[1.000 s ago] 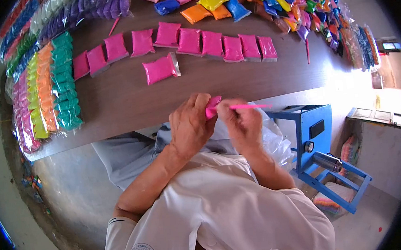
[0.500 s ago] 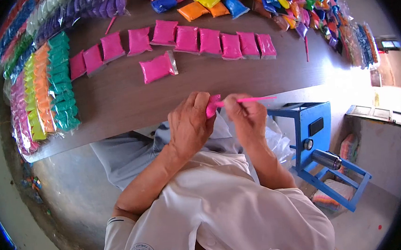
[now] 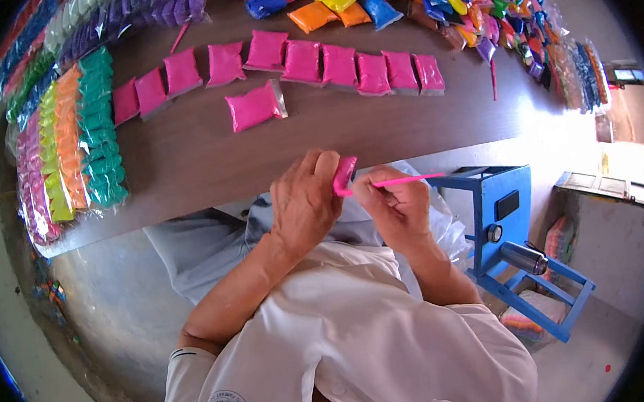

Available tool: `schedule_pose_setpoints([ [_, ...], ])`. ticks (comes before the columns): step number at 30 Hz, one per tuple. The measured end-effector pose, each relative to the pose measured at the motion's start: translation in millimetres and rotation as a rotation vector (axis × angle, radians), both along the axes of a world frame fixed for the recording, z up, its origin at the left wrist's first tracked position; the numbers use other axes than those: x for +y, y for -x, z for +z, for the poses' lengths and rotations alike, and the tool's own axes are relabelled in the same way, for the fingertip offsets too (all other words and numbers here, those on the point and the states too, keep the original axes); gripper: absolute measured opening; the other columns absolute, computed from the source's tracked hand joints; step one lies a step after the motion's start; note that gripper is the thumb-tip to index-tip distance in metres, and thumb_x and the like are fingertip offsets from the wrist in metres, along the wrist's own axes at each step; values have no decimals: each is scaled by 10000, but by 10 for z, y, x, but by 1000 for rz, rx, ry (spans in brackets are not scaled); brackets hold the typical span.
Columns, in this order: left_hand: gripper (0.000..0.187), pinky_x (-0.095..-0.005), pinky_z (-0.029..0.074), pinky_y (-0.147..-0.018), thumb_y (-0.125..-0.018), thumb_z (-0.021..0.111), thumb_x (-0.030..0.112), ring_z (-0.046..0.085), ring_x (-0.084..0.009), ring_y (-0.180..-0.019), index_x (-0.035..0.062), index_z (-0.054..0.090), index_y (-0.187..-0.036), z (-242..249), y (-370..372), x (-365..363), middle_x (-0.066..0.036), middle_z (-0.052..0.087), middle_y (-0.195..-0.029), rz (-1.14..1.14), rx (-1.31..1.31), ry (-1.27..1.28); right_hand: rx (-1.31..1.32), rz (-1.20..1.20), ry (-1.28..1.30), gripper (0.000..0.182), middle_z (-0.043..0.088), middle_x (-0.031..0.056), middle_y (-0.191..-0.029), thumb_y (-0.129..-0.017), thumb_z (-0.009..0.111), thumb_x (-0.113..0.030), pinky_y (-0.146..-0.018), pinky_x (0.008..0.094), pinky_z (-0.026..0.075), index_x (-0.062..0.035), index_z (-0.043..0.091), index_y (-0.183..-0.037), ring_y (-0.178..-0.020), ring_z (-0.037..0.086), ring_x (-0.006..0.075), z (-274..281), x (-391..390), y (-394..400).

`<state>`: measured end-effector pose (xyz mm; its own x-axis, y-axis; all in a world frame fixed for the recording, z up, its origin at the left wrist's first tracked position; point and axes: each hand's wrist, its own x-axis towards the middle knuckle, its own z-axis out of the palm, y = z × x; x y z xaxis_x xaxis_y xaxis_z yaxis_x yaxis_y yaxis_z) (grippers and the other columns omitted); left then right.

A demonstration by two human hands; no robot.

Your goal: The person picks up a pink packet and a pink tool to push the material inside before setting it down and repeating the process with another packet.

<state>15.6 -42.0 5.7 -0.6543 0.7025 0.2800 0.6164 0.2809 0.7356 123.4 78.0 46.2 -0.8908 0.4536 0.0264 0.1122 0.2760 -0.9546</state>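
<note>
My left hand [image 3: 305,195] is closed around a small pink packet [image 3: 344,172] in front of the table's near edge. Pinched in my right hand [image 3: 395,202] is a thin pink stick [image 3: 417,178], its outer end pointing right; its inner end is by the packet, hidden in part by my fingers. On the table, a single pink packet [image 3: 253,106] lies apart, its clear end facing right. Behind it runs a curved row of several pink packets [image 3: 301,60].
Strips of teal packets [image 3: 100,130] and other colours cover the table's left side. Mixed coloured packets [image 3: 473,11] are heaped at the back right. A blue stool [image 3: 512,202] with a metal flask [image 3: 524,257] stands right of my legs.
My right hand has shifted slightly down, and the stick's outer end sits a little lower. The packet in my left hand is tilted differently, with more of its upper part showing.
</note>
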Motion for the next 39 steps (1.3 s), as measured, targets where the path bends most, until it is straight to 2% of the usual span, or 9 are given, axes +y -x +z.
schedule_pose_setpoints([
  [4,296,-472,474,-625,-755,704,94,616,-378,-785,79,540,-1001,29,-3,31,-124,594,-887,3,-2,24,16,4,-46,94,651,71,-778,-906,684,-108,-594,259,423,-18,694,-929,-659,550,113,39,42,29],
  [6,297,-472,474,-624,-756,708,100,615,-377,-788,80,541,-1002,29,-2,43,-125,595,-890,15,8,20,-18,-220,-55,89,652,73,-786,-893,690,-105,-607,264,430,-23,697,-925,-666,560,125,-147,96,130],
  [13,277,-470,478,-621,-758,704,89,624,-372,-783,92,547,-986,29,-3,18,-115,599,-889,-3,2,35,29,111,38,78,661,78,-819,-907,674,-91,-637,284,448,-18,682,-932,-713,588,146,-85,142,24],
  [16,275,-470,479,-618,-755,701,81,625,-371,-782,96,547,-982,24,-6,37,-113,598,-883,13,-16,38,78,-64,-73,73,651,73,-812,-912,672,-90,-643,271,442,-24,684,-942,-708,571,135,-114,95,108],
  [23,276,-465,478,-613,-748,695,68,622,-367,-777,92,544,-977,26,9,14,-113,586,-860,-3,-14,39,86,34,153,73,634,67,-805,-917,667,-93,-655,265,442,-24,677,-936,-718,563,124,-35,13,45],
  [28,267,-472,477,-615,-746,692,72,610,-372,-777,79,522,-951,17,-4,9,-123,579,-874,-3,7,-3,23,-23,-171,56,636,75,-805,-899,678,-68,-642,288,449,-18,670,-923,-710,577,164,-82,18,59],
  [32,251,-478,480,-618,-756,695,87,607,-371,-775,71,508,-923,84,12,-9,-128,579,-889,-20,-18,12,151,276,-9,56,652,82,-819,-873,698,-45,-638,308,460,-25,672,-917,-709,593,202,24,116,-4],
  [36,238,-472,483,-614,-772,698,103,609,-366,-769,72,510,-916,53,9,37,-123,579,-883,7,-6,42,116,16,-127,52,658,93,-832,-880,688,-47,-667,331,476,-23,660,-918,-741,606,211,-86,188,56],
  [39,266,-466,477,-609,-763,702,85,623,-372,-773,84,548,-980,4,-1,26,-112,597,-867,17,-16,9,175,116,-320,62,658,103,-835,-883,680,-51,-688,340,479,-21,655,-930,-752,608,230,-102,217,145],
])
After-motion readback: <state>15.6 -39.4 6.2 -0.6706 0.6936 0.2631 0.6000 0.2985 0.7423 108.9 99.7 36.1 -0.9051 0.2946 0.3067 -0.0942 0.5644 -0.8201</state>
